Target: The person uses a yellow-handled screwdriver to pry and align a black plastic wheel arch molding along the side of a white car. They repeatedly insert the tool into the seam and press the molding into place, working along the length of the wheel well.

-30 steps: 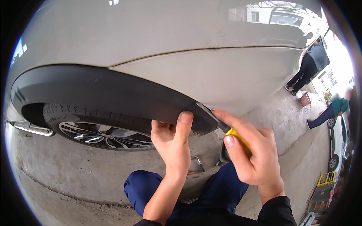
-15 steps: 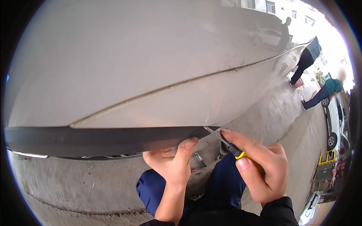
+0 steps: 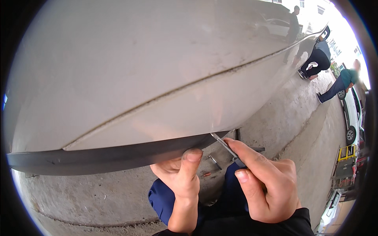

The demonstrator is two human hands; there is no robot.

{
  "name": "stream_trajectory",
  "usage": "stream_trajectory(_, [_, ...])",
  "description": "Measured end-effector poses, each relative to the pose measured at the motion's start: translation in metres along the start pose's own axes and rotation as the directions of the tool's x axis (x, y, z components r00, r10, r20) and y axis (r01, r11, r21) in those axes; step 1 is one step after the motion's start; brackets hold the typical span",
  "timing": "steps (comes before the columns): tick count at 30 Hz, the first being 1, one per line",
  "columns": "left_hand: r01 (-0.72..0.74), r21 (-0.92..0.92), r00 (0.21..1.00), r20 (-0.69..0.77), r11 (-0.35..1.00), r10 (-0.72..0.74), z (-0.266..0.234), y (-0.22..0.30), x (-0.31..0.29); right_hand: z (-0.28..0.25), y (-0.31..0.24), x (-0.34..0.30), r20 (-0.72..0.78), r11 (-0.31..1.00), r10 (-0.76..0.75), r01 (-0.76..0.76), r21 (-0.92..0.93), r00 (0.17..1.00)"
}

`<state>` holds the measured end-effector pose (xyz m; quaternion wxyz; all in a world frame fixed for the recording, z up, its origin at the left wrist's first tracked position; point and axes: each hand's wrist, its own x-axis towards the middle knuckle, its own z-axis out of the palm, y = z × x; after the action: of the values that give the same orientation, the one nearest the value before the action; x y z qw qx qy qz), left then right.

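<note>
A black trim strip (image 3: 114, 155) runs along the lower edge of a vehicle's white body panel (image 3: 165, 114). My left hand (image 3: 182, 175) grips the strip near its right end, with the thumb on the outer face and the fingers curled beneath. In my right hand (image 3: 271, 187) is a screwdriver (image 3: 226, 147), pinched between thumb and forefinger. Its metal tip meets the seam between the panel and the strip, close to the strip's right end. Most of the screwdriver's handle is hidden by the hand.
On the concrete floor below lie a thin metal tool (image 3: 215, 162) and a small reddish piece (image 3: 207, 174). Two people, one bent over (image 3: 318, 57) and one in green (image 3: 340, 83), are at the far right. Beyond them stand a white car (image 3: 349, 112) and a yellow frame (image 3: 346, 153).
The screwdriver lies deeper in my right hand, its yellow handle part now hidden. Its tip has shifted slightly left. My view has tilted a little, and the farther person has bent lower.
</note>
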<state>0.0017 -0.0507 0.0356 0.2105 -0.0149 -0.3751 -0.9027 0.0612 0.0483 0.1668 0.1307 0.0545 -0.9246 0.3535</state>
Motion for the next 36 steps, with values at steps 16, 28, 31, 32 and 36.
stream_trajectory(16, [0.107,0.108,0.994,-0.029,0.988,-0.104,-0.010,0.031,0.004,0.010,0.050,-0.008,0.011,0.972,-0.079,0.074,0.222,0.997])
stream_trajectory(28, [0.021,-0.113,0.996,-0.080,0.993,-0.030,-0.022,0.099,0.027,0.005,0.037,-0.009,0.182,0.963,-0.219,0.182,0.201,0.959])
stream_trajectory(31, [0.035,-0.102,0.994,-0.097,0.994,-0.045,-0.016,0.101,0.041,0.004,0.021,-0.004,0.119,0.944,-0.249,0.213,0.253,0.961])
stream_trajectory(32, [0.024,-0.083,0.997,-0.077,0.996,-0.030,-0.016,0.103,0.043,0.007,0.014,-0.001,0.086,0.926,-0.283,0.249,0.283,0.955])
stream_trajectory(36, [0.025,-0.052,0.998,-0.060,0.998,-0.028,-0.021,0.108,0.047,0.019,-0.022,0.012,0.062,0.888,-0.371,0.335,0.314,0.927])
